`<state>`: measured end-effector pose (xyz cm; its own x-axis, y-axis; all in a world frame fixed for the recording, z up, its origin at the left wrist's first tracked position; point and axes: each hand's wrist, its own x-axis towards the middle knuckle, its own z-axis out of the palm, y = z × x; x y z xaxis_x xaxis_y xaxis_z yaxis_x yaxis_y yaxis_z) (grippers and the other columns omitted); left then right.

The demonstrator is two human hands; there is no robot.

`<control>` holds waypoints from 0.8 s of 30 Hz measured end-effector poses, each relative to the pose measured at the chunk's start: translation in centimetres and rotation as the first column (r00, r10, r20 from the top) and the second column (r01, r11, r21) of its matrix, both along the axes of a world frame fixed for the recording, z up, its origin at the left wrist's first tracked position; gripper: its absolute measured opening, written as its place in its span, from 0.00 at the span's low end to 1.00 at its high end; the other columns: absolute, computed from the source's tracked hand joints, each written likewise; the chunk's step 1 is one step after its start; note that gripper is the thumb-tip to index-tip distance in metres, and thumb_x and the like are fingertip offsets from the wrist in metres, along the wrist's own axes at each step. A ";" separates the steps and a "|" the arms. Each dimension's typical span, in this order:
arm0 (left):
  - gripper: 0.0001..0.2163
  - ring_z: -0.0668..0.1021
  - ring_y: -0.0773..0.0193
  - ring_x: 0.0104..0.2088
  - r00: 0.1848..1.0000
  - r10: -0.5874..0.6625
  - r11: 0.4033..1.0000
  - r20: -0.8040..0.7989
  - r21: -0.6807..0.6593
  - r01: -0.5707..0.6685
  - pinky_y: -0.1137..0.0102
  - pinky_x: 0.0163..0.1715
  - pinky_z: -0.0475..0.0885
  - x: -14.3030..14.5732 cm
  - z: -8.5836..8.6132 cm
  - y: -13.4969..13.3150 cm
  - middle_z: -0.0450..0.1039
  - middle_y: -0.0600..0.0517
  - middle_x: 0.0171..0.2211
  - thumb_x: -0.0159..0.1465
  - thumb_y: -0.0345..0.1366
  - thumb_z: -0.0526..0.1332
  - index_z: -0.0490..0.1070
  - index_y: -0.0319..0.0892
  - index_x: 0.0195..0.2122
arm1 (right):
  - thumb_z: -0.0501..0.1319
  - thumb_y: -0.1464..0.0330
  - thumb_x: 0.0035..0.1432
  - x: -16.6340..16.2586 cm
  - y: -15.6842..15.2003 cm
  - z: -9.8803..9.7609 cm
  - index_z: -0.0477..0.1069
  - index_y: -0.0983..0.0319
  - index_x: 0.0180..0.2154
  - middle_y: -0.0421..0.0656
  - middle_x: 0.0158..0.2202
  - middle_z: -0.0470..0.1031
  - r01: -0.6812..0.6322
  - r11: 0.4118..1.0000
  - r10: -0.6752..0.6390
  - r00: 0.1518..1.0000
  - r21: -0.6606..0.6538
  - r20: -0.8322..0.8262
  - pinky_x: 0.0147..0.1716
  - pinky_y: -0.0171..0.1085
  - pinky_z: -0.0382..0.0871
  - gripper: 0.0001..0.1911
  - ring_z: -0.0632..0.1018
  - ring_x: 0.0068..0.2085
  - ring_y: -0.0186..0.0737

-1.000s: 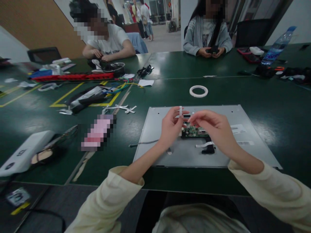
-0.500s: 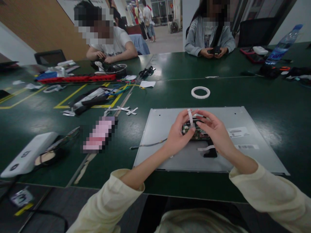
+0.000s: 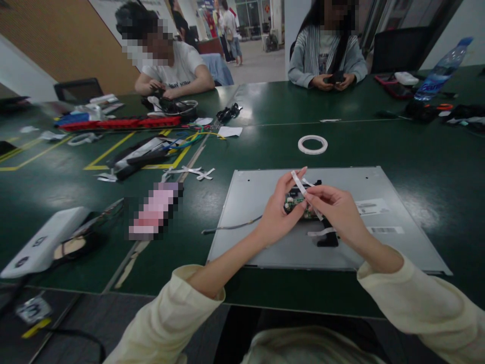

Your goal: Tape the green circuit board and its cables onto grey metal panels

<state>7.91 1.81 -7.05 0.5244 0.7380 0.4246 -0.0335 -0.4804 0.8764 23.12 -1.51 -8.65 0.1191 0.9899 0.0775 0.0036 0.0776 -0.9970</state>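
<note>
A small green circuit board (image 3: pixel 291 205) with black parts is held at its left side by my left hand (image 3: pixel 278 210), fingers curved round the far edge and thumb at the near one. In a pinch, my right hand (image 3: pixel 337 210) grips a white tape strip (image 3: pixel 298 182) that slants across the board. Part of the board is hidden behind my fingers. Below lies a large grey metal panel (image 3: pixel 261 253). Near my right hand, a second white strip (image 3: pixel 320 233) crosses a black piece (image 3: pixel 329 240). A thin grey cable (image 3: pixel 235 226) runs out to the left.
A white tape roll (image 3: pixel 312 145) lies beyond the panel. To the left are a blurred-out phone (image 3: pixel 155 210), white tape scraps (image 3: pixel 197 172) and a white device (image 3: pixel 47 242). Two people sit across the green table (image 3: pixel 265 146); a water bottle (image 3: pixel 441 73) stands far right.
My right hand's fingers have drawn together onto the white strip and moved slightly down. The strip has swung from nearly upright to a diagonal. My left hand has hardly moved.
</note>
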 end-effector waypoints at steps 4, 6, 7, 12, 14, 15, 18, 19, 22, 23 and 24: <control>0.23 0.58 0.57 0.63 1.000 0.012 1.000 -0.011 0.014 -0.012 0.56 0.62 0.52 0.0 -0.2 0.1 0.53 0.44 0.63 0.63 0.32 0.57 0.50 0.47 0.58 | 0.64 0.59 0.52 -0.1 -0.1 0.2 0.75 0.62 0.35 0.41 0.25 0.73 0.013 1.000 -0.013 1.000 0.007 -0.002 0.22 0.30 0.62 0.13 0.71 0.25 0.31; 0.23 0.58 0.57 0.63 1.000 0.027 1.000 -0.003 -0.002 -0.027 0.56 0.62 0.53 0.1 -0.3 0.1 0.53 0.44 0.64 0.63 0.32 0.56 0.50 0.47 0.58 | 0.64 0.59 0.52 -0.2 -0.1 0.3 0.75 0.62 0.36 0.41 0.26 0.73 0.027 1.000 -0.027 1.000 0.002 0.000 0.21 0.30 0.62 0.14 0.71 0.25 0.31; 0.23 0.59 0.57 0.63 0.999 0.035 0.999 0.003 -0.015 -0.035 0.56 0.62 0.54 0.1 -0.3 0.1 0.53 0.45 0.64 0.64 0.32 0.56 0.50 0.48 0.58 | 0.64 0.60 0.52 -0.2 -0.2 0.4 0.75 0.62 0.36 0.41 0.27 0.74 0.032 0.999 -0.032 0.999 0.002 0.000 0.22 0.31 0.63 0.14 0.71 0.25 0.31; 0.21 0.67 0.56 0.57 0.996 0.076 0.990 0.048 -0.120 -0.070 0.60 0.55 0.65 0.2 -0.4 0.4 0.53 0.47 0.63 0.63 0.34 0.57 0.54 0.51 0.57 | 0.63 0.63 0.54 -0.3 -0.2 0.4 0.75 0.60 0.40 0.44 0.39 0.77 -0.009 0.998 0.012 0.999 0.064 -0.037 0.36 0.36 0.71 0.13 0.76 0.36 0.36; 0.21 0.70 0.57 0.55 0.994 0.094 0.985 0.062 -0.150 -0.084 0.61 0.52 0.68 0.2 -0.5 0.6 0.54 0.48 0.62 0.64 0.34 0.57 0.55 0.52 0.57 | 0.63 0.64 0.54 -0.4 -0.2 0.4 0.75 0.60 0.42 0.44 0.42 0.76 -0.036 0.996 0.040 0.998 0.079 -0.038 0.41 0.38 0.71 0.13 0.76 0.40 0.37; 0.21 0.70 0.57 0.54 0.993 0.098 0.984 0.064 -0.157 -0.087 0.61 0.52 0.69 0.2 -0.6 0.6 0.54 0.48 0.62 0.64 0.35 0.57 0.54 0.52 0.57 | 0.63 0.64 0.54 -0.5 -0.2 0.4 0.75 0.59 0.42 0.44 0.43 0.76 -0.048 0.996 0.051 0.998 0.080 -0.033 0.42 0.38 0.71 0.13 0.76 0.42 0.38; 0.23 0.71 0.58 0.53 0.993 0.109 0.983 0.048 -0.153 -0.101 0.61 0.51 0.69 0.3 -0.8 0.6 0.53 0.47 0.62 0.64 0.36 0.57 0.52 0.53 0.58 | 0.62 0.66 0.54 -0.6 -0.3 0.6 0.75 0.59 0.43 0.43 0.44 0.76 -0.069 0.994 0.072 0.997 0.081 -0.027 0.43 0.38 0.71 0.13 0.76 0.42 0.37; 0.23 0.71 0.58 0.53 0.993 0.115 0.983 0.040 -0.145 -0.108 0.61 0.52 0.68 0.3 -0.9 0.6 0.53 0.47 0.63 0.64 0.36 0.57 0.51 0.54 0.59 | 0.62 0.66 0.54 -0.6 -0.3 0.7 0.74 0.59 0.43 0.44 0.44 0.76 -0.075 0.994 0.077 0.997 0.083 -0.029 0.43 0.38 0.71 0.14 0.76 0.42 0.37; 0.26 0.71 0.58 0.52 0.991 0.128 0.984 0.027 -0.130 -0.124 0.61 0.52 0.68 0.2 -1.0 0.9 0.52 0.47 0.63 0.64 0.39 0.57 0.48 0.55 0.61 | 0.63 0.67 0.53 -0.7 -0.4 0.6 0.74 0.61 0.44 0.44 0.41 0.77 -0.069 0.993 0.072 0.997 0.091 -0.030 0.41 0.37 0.71 0.14 0.77 0.40 0.37; 0.27 0.71 0.58 0.52 0.989 0.145 0.981 0.029 -0.138 -0.139 0.61 0.51 0.68 0.0 -0.9 1.2 0.52 0.47 0.63 0.64 0.40 0.56 0.46 0.55 0.62 | 0.63 0.67 0.53 -0.7 -0.5 0.5 0.74 0.61 0.44 0.44 0.39 0.77 -0.067 0.994 0.070 0.997 0.087 -0.030 0.39 0.37 0.71 0.15 0.77 0.39 0.37; 0.28 0.72 0.59 0.50 0.984 0.174 0.973 0.033 -0.157 -0.167 0.62 0.50 0.69 -0.2 -0.9 1.5 0.53 0.46 0.63 0.64 0.41 0.56 0.44 0.56 0.63 | 0.63 0.66 0.53 -0.7 -0.6 0.4 0.74 0.61 0.44 0.44 0.37 0.77 -0.067 0.995 0.070 0.997 0.080 -0.029 0.38 0.37 0.71 0.15 0.77 0.37 0.37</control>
